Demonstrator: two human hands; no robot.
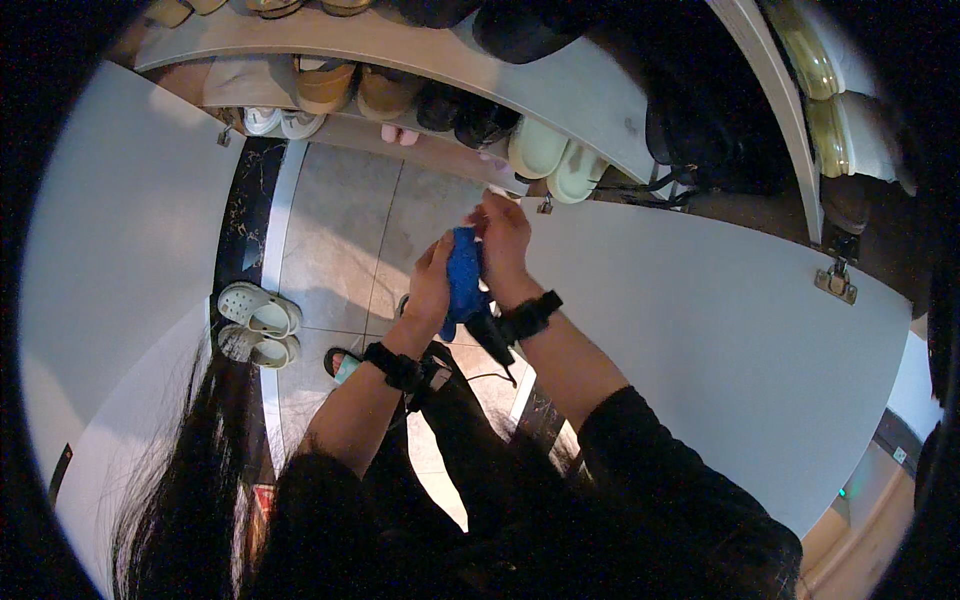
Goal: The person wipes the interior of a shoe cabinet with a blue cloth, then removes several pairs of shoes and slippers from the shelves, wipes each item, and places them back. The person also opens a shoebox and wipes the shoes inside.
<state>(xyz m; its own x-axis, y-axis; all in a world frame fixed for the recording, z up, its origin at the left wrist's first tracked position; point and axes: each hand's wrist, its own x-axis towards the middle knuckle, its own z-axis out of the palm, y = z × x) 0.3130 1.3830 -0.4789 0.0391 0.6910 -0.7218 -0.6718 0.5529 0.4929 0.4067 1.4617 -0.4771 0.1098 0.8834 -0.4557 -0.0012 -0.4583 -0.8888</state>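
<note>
A bunched blue cloth (465,271) is between my two hands, in front of an open shoe cabinet. My left hand (430,283) grips it from the left side. On the other side my right hand (505,244) lies close against the cloth with its fingers bent; they are blurred, and I cannot tell how firmly they hold it. A dark object (491,336) with a thin cord hangs just below the cloth, beside my right wrist. Each wrist wears a black band, one on the left (394,365) and one on the right (531,316).
Cabinet shelves (420,56) ahead hold several pairs of shoes, with pale green slippers (538,148) nearest my right hand. White doors stand open at left (127,225) and right (697,322). Pale clogs (259,309) rest at the left over the tiled floor (337,217).
</note>
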